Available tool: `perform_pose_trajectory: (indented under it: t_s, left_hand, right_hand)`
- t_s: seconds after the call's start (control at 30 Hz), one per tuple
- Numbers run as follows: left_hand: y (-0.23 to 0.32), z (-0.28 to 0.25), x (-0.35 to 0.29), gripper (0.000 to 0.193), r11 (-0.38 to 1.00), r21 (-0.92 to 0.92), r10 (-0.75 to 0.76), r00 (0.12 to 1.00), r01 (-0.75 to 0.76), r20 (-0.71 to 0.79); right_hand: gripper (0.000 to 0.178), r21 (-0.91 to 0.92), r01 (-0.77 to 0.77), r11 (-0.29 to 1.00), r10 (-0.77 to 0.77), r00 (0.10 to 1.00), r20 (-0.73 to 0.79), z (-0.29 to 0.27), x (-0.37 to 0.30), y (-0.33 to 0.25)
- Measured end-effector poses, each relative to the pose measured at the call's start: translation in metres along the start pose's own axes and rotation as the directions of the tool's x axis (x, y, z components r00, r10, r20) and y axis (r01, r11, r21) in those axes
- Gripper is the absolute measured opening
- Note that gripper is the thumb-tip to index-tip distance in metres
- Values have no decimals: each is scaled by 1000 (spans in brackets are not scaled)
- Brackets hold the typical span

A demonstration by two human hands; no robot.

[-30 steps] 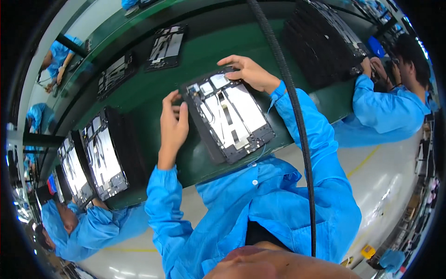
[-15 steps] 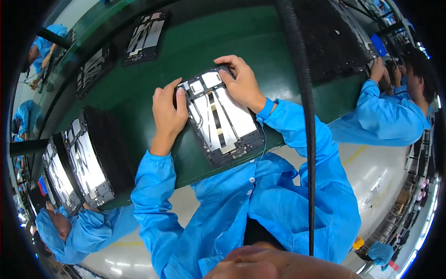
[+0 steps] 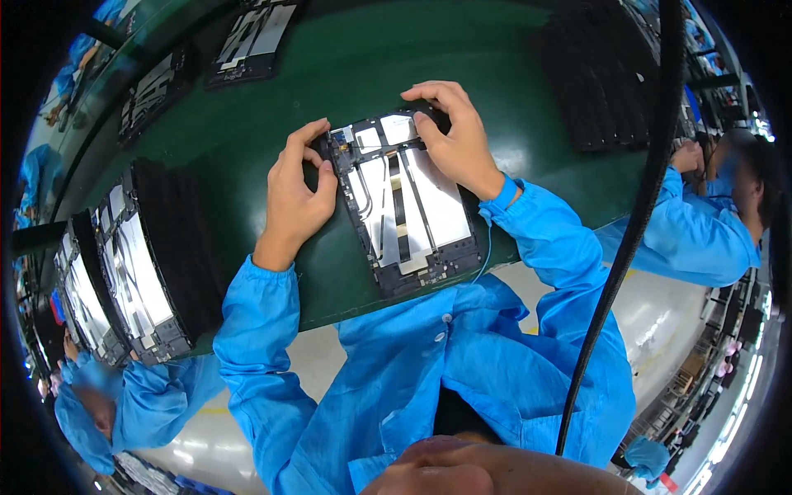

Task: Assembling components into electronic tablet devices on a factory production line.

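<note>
An opened tablet (image 3: 417, 198), its silvery battery panels and dark circuit parts bare, lies slightly tilted on the green tabletop before me. My left hand (image 3: 299, 181) is at its upper left corner: the forefinger touches the corner and the thumb bends close to the side edge. At the upper right corner, my right hand (image 3: 456, 136) has its thumb on the face and its fingers curled over the far edge. What lies beneath the right fingertips is hidden. A blue band (image 3: 500, 195) with a thin cord circles my right wrist.
Rows of similar opened tablets (image 3: 136, 264) stand on edge at the left. Another opened tablet (image 3: 254, 41) lies at the back. Dark stacked panels (image 3: 590, 82) fill the back right. A black cable (image 3: 631, 239) hangs on the right; co-workers sit on both sides.
My view has shifted, and the hanging cable appears farther right. My left thumb has moved off the tablet's face to its edge, and the left fingers are more bent. The right hand keeps its hold.
</note>
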State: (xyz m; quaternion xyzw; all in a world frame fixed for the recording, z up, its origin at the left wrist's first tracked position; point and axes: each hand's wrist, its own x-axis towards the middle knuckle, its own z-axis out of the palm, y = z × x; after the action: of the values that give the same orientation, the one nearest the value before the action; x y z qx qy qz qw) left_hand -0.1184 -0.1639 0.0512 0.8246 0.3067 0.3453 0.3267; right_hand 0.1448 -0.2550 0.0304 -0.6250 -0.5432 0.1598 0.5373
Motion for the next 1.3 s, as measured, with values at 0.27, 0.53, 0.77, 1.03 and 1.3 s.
perform_pose_trajectory:
  t_s: [0.27,0.53,0.77,1.03,1.3]
  left_hand:
    - [-8,-13,-11,31,999,43,18,998,-15,-56]
    - [4,-14,-7,22,986,73,156,987,-153,-42]
    - [2,-20,-8,29,978,77,193,980,-195,42]
    - [-13,-23,-23,34,992,52,103,985,-111,136]
    - [-19,3,-3,27,908,51,411,909,-415,76]
  right_hand:
    - [16,-286,387,876,-280,893,352,-36,19,-10]
    - [20,-230,365,902,-232,859,456,-38,19,-9]
    - [19,-230,376,898,-241,856,458,-40,23,-15]
    - [26,-355,593,723,-411,781,470,-21,21,-4]
    - [42,-467,677,569,-459,732,503,9,20,28]
